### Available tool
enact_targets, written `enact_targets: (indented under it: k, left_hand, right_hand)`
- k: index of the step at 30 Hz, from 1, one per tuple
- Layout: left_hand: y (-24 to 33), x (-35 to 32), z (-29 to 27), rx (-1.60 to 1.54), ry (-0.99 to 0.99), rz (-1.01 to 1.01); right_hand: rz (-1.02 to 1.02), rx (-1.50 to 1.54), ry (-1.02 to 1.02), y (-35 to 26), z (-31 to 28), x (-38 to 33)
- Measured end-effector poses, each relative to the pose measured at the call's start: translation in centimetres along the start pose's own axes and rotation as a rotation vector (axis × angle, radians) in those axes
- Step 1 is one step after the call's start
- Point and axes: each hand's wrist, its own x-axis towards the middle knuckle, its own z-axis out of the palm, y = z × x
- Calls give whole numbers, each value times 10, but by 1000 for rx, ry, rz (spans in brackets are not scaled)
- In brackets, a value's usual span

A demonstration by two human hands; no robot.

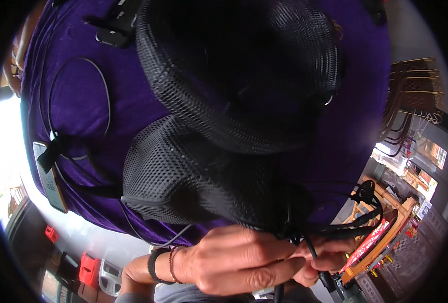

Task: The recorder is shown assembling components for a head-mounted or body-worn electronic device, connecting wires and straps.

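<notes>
My left hand (239, 262), with a dark band and a beaded bracelet at its wrist, is closed at the near edge of the table, its fingertips pinching a thin black cord (311, 248). Close against it, the fingers of my right hand (327, 255) are bent around the same cord; part of that hand is hidden behind the left. Just beyond my hands lies a soft black mesh bag (183, 171) with a zipper edge. A larger black mesh piece with a thick rounded rim (203, 123) sits behind it. Looped black straps (367, 194) hang to the right.
A purple cloth (118, 81) covers the table. On its left are a phone (52, 177) and a looped black cable (109, 101); a black device (118, 25) lies at the far left. Red stools (88, 270) stand below left, a wooden frame (380, 252) at right. Another person's arm (19, 55) shows at the left rim.
</notes>
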Motion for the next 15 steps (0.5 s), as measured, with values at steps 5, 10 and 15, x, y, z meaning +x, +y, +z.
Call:
enact_targets:
  k: [5, 10, 15]
  left_hand:
    - [-2, 6, 7, -35, 83, 20]
    - [-2, -2, 5, -19, 94, 4]
    - [6, -4, 6, 80, -24, -199]
  right_hand:
    - [-798, -305, -68, 36, -5, 27]
    - [-875, -374, -4, 40, -17, 11]
    - [496, -343, 122, -34, 27, 19]
